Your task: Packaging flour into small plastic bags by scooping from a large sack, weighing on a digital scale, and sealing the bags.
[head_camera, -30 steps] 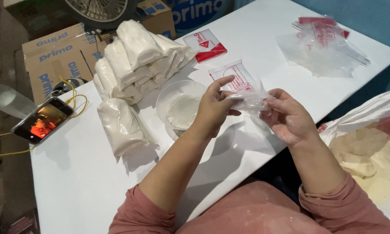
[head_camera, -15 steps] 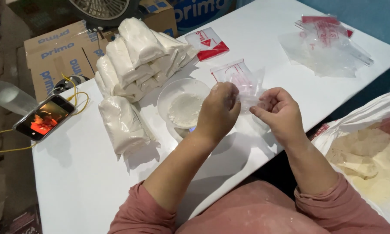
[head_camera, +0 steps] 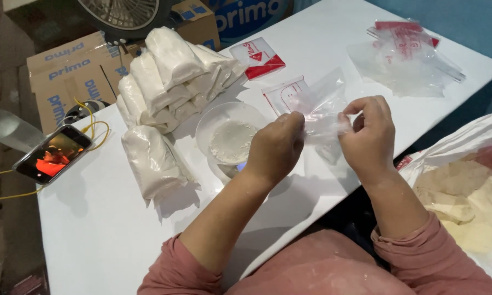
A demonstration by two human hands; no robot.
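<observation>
Left hand (head_camera: pixel 276 147) and right hand (head_camera: pixel 369 136) both pinching empty clear plastic bag (head_camera: pixel 317 106) at its edges, holding it above white table (head_camera: pixel 93 218), centre of frame
Round clear container (head_camera: pixel 229 136) with white powder sitting just left of left hand
Filled white bags (head_camera: pixel 169 82) lying stacked in upper left
Phone (head_camera: pixel 52 154) glowing at left edge
Heap of empty bags (head_camera: pixel 407 54) lying in upper right

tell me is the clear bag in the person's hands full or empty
Empty. The clear bag hangs limp and see-through between the left hand and right hand, no powder inside, unlike the filled bags stacked nearby.
</observation>
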